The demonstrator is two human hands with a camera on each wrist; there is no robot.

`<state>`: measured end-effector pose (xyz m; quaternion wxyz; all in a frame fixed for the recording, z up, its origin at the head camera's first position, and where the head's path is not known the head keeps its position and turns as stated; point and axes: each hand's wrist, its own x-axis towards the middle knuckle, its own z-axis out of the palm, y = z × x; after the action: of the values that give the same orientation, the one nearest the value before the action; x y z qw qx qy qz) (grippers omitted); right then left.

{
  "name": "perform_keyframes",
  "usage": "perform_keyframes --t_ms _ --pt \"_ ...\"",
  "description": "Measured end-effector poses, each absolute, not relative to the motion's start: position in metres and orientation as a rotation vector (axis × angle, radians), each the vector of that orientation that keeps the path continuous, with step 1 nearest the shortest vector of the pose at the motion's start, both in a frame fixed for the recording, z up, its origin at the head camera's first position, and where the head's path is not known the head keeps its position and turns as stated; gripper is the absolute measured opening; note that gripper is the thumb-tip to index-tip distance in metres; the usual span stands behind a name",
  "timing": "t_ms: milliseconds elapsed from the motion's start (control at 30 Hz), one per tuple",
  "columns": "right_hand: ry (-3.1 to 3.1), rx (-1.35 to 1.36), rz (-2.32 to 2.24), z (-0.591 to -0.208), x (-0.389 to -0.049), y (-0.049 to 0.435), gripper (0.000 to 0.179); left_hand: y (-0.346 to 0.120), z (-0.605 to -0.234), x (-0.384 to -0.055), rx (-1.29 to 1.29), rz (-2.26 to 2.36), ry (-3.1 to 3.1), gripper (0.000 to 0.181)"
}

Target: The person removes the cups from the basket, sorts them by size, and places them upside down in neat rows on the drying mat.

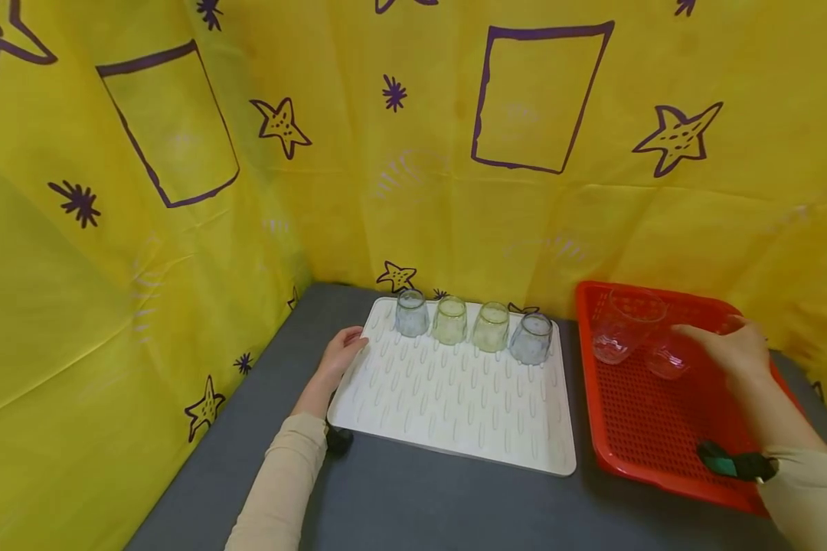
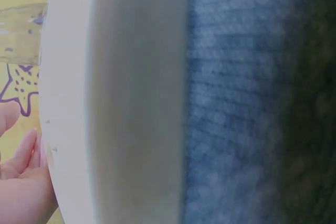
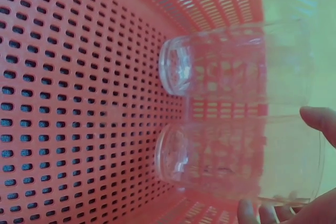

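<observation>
In the head view, the left hand [image 1: 340,357] touches the left edge of the white tray [image 1: 441,405] on the bench [image 1: 400,493]; four tinted glasses [image 1: 451,321] line its far side. To the right, the red basket [image 1: 655,428] holds the left clear glass [image 1: 612,346] and the right clear glass [image 1: 668,361], with the right hand [image 1: 727,352] at the latter.

The left wrist view shows fingers [image 2: 23,153] at the white tray's edge — whether they pinch it, I cannot tell.

In the right wrist view, thumb and fingers curl round the right clear glass near its rim. I'd lift straight up — clear of its neighbour.
</observation>
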<state>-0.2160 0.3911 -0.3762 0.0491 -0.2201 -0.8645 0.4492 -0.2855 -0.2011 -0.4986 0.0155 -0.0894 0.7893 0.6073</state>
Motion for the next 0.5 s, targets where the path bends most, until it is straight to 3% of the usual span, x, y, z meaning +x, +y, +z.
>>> perform_keyframes --t_ms 500 --pt "-2.114 -0.964 1.549 -0.342 -0.189 0.359 0.102 -0.2 -0.495 -0.284 -0.279 1.878 2.458 0.046"
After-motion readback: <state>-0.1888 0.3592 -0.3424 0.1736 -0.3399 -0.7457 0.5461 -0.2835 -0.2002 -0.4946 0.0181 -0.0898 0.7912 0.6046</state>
